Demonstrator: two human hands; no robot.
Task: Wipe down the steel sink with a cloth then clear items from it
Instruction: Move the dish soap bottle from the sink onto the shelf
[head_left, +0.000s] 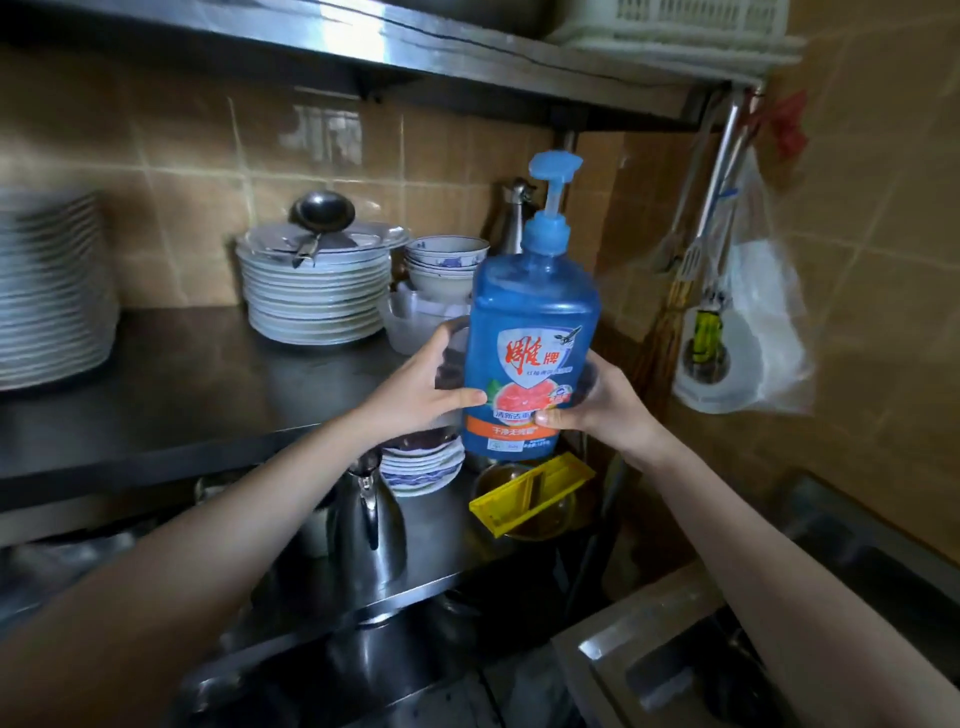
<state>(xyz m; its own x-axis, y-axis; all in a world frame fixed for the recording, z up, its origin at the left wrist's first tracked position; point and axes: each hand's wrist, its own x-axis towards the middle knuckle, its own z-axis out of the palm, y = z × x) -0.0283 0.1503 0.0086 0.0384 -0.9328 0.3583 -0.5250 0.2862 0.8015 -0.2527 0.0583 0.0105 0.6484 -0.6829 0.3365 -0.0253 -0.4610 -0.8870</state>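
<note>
My left hand (415, 395) and right hand (597, 405) clasp the big blue see-through plastic pump bottle (530, 322) from either side, with the thumbs pressed on the front of its label (524, 374). I take the two-handed hold to be for the weight and the wet, slippery plastic, and it keeps the bottle upright so the blue pump head (555, 169) does not drip.

The bottle hangs in the air in front of the steel rack's middle shelf (208, 374), above the lower shelf, and well above what I take to be the steel sink (618, 644) at the bottom of the view. I judge I am clearing it off the sink and onto the rack. No cloth is in view.

Something dark and translucent shows behind the bottle at both hands. I cannot tell what it is.

A stack of white china plates (317, 296) and a nest of blue-patterned bowls (447, 257) already take up the back of that shelf, so the free spot is at the front edge. Below sit a steel kettle (371, 525) and a yellow plastic tray-like piece (535, 491).

The label carries the brand 雕牌 in large red characters on a white shield, with a small eagle above and a cut pink grapefruit below. Under that I read 清新去, then my thumb covers the rest. The orange band seems to say 干净无残留, and the finer print is too small to read.
</note>
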